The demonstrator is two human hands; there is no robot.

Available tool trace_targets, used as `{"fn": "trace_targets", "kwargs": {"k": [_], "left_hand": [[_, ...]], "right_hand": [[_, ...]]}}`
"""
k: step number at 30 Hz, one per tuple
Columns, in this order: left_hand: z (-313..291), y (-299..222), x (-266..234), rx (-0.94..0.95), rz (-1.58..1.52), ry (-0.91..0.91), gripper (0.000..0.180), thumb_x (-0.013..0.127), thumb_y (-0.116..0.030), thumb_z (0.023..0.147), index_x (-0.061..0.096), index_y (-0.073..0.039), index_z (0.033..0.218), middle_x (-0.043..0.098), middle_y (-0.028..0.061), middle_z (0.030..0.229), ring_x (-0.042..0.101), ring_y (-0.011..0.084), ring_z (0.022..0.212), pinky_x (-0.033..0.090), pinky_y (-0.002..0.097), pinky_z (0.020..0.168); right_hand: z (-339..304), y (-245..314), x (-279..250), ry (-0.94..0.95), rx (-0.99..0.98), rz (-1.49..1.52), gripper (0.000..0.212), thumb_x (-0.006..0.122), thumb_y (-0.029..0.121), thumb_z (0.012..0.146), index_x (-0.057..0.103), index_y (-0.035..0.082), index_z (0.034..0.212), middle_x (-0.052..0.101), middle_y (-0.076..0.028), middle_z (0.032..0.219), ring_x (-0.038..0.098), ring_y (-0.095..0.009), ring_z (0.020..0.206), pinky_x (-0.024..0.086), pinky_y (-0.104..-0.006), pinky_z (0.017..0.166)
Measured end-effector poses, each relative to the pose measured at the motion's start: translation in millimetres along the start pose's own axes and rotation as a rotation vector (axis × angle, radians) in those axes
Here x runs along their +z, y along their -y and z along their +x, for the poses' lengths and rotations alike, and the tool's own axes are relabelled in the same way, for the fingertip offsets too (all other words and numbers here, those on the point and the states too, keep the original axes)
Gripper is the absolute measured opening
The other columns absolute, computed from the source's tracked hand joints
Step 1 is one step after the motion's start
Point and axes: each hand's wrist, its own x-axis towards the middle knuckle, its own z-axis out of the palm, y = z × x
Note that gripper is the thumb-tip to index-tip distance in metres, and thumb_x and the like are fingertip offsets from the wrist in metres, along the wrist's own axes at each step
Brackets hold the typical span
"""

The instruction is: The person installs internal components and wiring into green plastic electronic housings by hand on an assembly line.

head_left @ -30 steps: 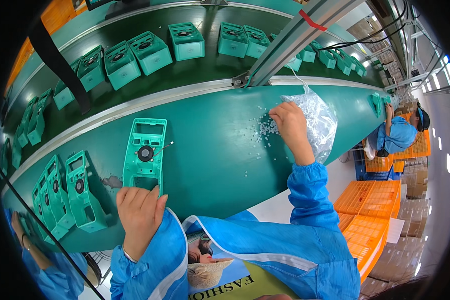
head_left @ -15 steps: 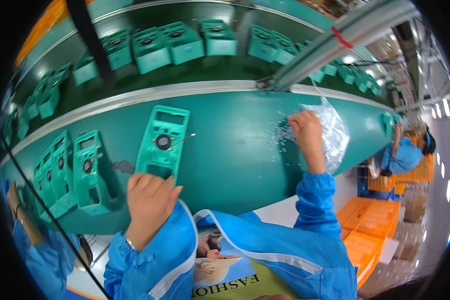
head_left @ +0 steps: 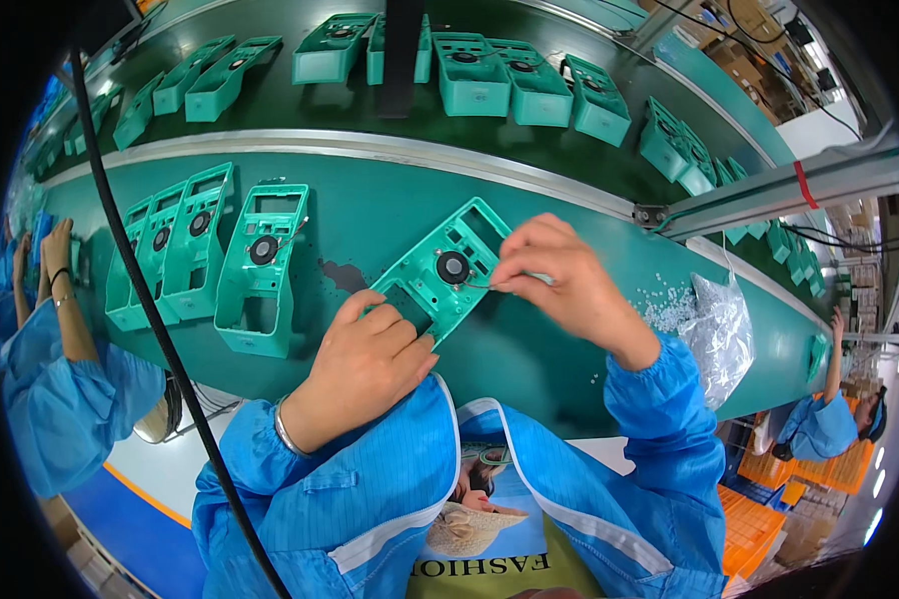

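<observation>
Right hand (head_left: 566, 288): moved off pale pellets (head_left: 671, 305) at three o'clock, now pinching fan wire (head_left: 475, 287); wire work apparently begun. Left hand (head_left: 370, 359): grasping green housing (head_left: 428, 284) at its seven o'clock end.

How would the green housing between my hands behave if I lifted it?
The green housing is probably stiff, judging by its straight edges. It's likely light for its size, given the large cutouts. Its wire, being thin, may dangle.

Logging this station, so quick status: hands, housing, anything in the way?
Left hand on diagonally turned green housing. Right hand pinching its fan wire. Black cable crosses the view at left, off that housing.
</observation>
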Motion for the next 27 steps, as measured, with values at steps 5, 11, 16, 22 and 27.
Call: {"fn": "trace_targets", "kwargs": {"k": [5,11,16,22,27], "left_hand": [[-2.9,6.8,-6.8,0.009,-0.029,0.018,0.019,0.080,-0.020,0.079,0.072,-0.009,0.091,0.058,0.0016,0.079,0.059,0.0209,0.085,0.048,0.0450,0.097],[-4.0,11.9,-8.0,0.025,-0.014,0.032,0.018,0.080,-0.021,0.079,0.070,-0.009,0.088,0.057,0.0016,0.078,0.060,0.0211,0.084,0.048,0.0453,0.101],[-3.4,12.9,-6.0,0.034,-0.031,0.009,0.018,0.080,-0.021,0.078,0.070,-0.009,0.086,0.057,0.0021,0.077,0.060,0.0213,0.084,0.049,0.0452,0.099],[-3.9,13.9,-7.9,0.028,-0.040,0.044,0.024,0.083,-0.017,0.073,0.074,-0.009,0.093,0.060,0.0011,0.080,0.061,0.0201,0.083,0.049,0.0462,0.098],[-3.4,15.1,-9.1,0.019,-0.041,0.041,0.022,0.083,-0.018,0.074,0.074,-0.010,0.093,0.059,0.0006,0.079,0.061,0.0198,0.083,0.049,0.0457,0.101]], "right_hand": [[25.9,-6.0,13.2,0.236,-0.124,0.002,0.011,0.082,0.007,0.081,0.076,0.010,0.089,0.065,-0.001,0.098,0.060,-0.025,0.100,0.046,-0.0383,0.093],[30.7,-12.1,16.0,0.332,-0.135,0.033,0.011,0.083,0.010,0.079,0.076,0.011,0.087,0.063,0.000,0.094,0.060,-0.024,0.099,0.045,-0.0390,0.095],[32.7,-7.9,16.9,0.329,-0.165,-0.014,0.013,0.083,0.009,0.076,0.075,0.011,0.085,0.062,0.001,0.093,0.061,-0.023,0.100,0.045,-0.0399,0.096],[37.1,7.6,13.9,0.287,-0.370,-0.200,0.012,0.077,0.009,0.072,0.072,0.010,0.083,0.062,-0.001,0.092,0.060,-0.026,0.100,0.045,-0.0440,0.099],[44.7,19.3,14.3,0.345,-0.498,-0.403,0.006,0.069,0.014,0.072,0.069,0.008,0.073,0.060,-0.002,0.087,0.058,-0.026,0.096,0.044,-0.0425,0.099]]}}
